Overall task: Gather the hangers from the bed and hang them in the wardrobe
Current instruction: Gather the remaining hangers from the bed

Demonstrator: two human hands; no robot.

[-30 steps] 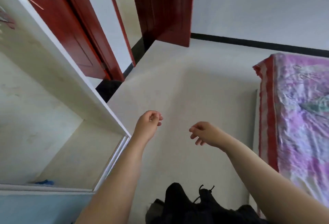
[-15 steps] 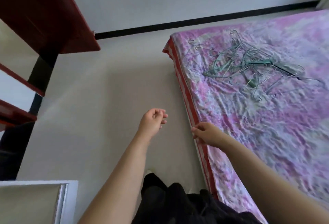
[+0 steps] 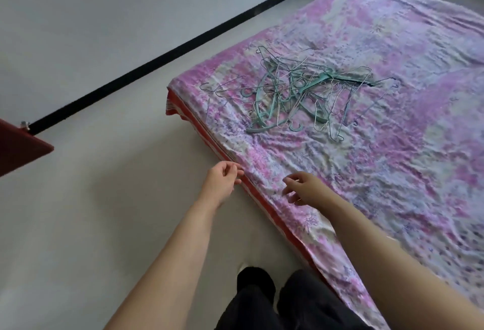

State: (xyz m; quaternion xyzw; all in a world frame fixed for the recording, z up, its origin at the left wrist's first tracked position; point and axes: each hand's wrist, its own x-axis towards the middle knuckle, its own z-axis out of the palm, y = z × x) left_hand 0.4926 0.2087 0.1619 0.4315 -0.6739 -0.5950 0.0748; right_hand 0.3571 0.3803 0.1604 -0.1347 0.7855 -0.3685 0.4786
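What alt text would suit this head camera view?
A tangled pile of hangers lies on a pink and purple bed. The person's left hand and right hand, both empty, reach toward its near edge.

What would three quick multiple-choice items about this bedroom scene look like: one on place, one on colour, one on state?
1. The tangled pile of teal plastic and thin wire hangers lies:
A on the floor
B on the bed
C in a hand

2. The patterned bed sheet is mainly:
A pink and purple
B green
C black

3. The hands are:
A holding hangers
B empty
C out of view

Answers:
1 B, the pile rests on the sheet.
2 A, its print shows those colours.
3 B, the left hand and right hand hold nothing, short of the pile.
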